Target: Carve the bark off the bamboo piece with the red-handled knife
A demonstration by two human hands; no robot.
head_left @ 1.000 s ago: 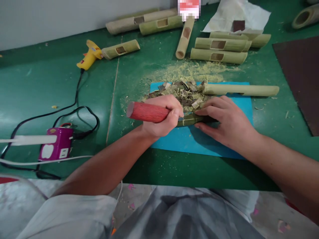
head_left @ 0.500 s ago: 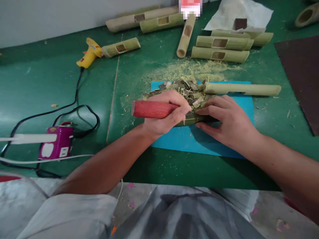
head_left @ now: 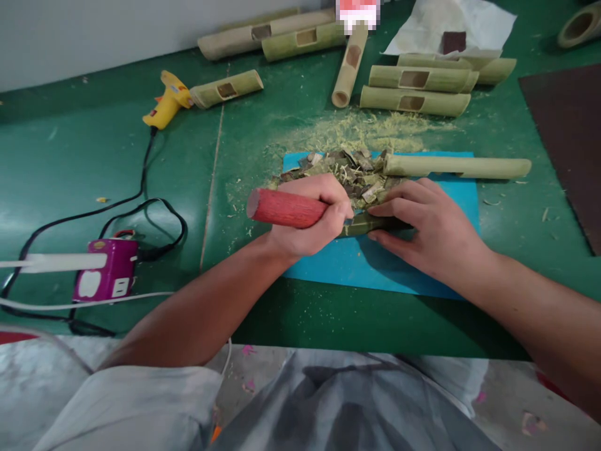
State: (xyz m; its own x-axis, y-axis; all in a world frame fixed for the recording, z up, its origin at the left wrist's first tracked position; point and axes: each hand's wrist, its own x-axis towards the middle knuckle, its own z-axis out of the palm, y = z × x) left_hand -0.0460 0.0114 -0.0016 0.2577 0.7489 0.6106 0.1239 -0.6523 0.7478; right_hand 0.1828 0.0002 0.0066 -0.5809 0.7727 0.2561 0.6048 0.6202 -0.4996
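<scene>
My left hand (head_left: 312, 210) is closed around the thick red wooden handle (head_left: 288, 208) of a carving tool. Its working end is mostly hidden by my fingers, close to a green bamboo piece (head_left: 359, 224). That bamboo lies across a blue mat (head_left: 323, 266), and my right hand (head_left: 425, 225) grips its right part between thumb and fingers. Just behind both hands is a heap of bamboo chips and shavings (head_left: 361, 172). A pale bamboo tube (head_left: 493, 168) rests at the mat's back right edge.
Cut bamboo tubes with square openings (head_left: 441, 80) lie along the back. A yellow glue gun (head_left: 171, 100) touches another tube (head_left: 244, 86) at left. Its cord runs near a purple power adapter (head_left: 110, 269). A dark brown sheet (head_left: 568, 144) lies at right, white paper (head_left: 427, 31) behind.
My left hand has drawn slightly left with the carving tool, and the handle tilts more, uncovering some bamboo near the fingertips. My right hand stays in place.
</scene>
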